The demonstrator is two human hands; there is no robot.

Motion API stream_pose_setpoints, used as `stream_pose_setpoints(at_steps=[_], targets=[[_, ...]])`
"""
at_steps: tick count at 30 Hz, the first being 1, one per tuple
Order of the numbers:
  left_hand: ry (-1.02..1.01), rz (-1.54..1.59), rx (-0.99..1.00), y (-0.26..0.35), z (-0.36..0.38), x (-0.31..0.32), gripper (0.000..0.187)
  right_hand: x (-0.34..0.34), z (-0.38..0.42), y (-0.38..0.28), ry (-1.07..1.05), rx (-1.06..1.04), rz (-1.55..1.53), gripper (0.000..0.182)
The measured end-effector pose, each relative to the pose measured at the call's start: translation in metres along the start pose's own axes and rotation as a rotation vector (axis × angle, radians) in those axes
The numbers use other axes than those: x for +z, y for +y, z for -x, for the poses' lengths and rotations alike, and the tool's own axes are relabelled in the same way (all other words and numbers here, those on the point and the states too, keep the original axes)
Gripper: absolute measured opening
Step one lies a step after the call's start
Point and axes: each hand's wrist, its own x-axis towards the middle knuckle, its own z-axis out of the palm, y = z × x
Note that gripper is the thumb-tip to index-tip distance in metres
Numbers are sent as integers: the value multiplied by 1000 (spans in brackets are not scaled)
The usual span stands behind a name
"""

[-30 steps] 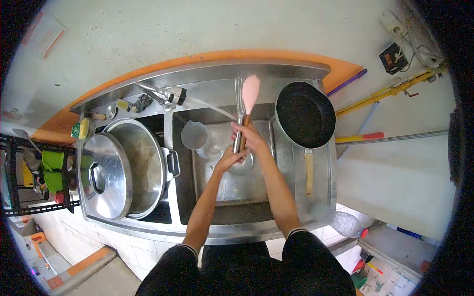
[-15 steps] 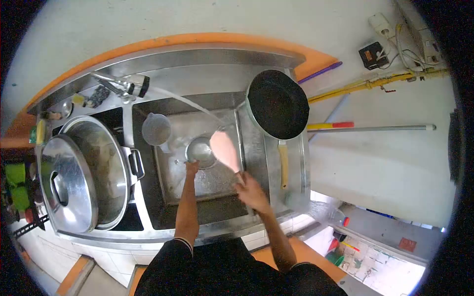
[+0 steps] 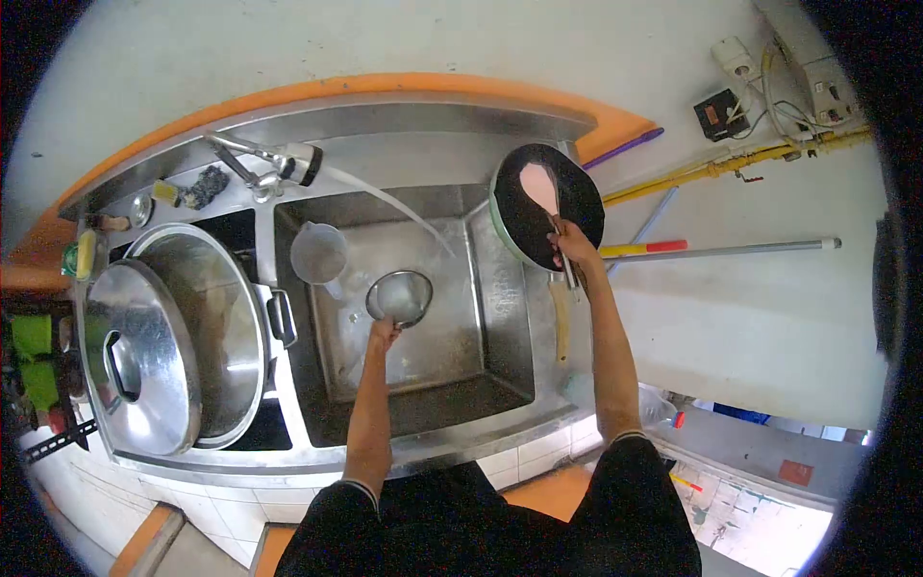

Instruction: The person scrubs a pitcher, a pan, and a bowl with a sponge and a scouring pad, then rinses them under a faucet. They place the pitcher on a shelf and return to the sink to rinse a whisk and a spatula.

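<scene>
My left hand is closed on the near rim of a small metal bowl in the sink basin. At the right, my right hand grips the handle of a pink spatula, whose head is over the dark frying pan. The pan rests at the sink's right side, its cream handle towards me. A clear plastic jug stands in the basin, left of the bowl. From the faucet a whitish hose or stream runs into the basin.
At the left, a large metal pot is partly covered by its lid. A yellow sponge and a dark scrubber lie on the back ledge. Beyond the pan, a metal pole and a yellow pipe run along the wall.
My right hand has moved up and right with the spatula, from over the basin to the frying pan. My left hand still holds the bowl, which now looks more tilted.
</scene>
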Motion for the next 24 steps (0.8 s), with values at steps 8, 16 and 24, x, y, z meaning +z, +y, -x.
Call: stream_pose_setpoints(at_steps=[8,16,24], targets=[[27,-85,315,60,40,47,21,-13,-36,8,47,-179,621,42],[315,-1025,846,135,55,120,46,-8,-45,16,18,-129,1027,86],[271,-1585,1039,207,91,171,44,35,32,-25,464,23,932,88]])
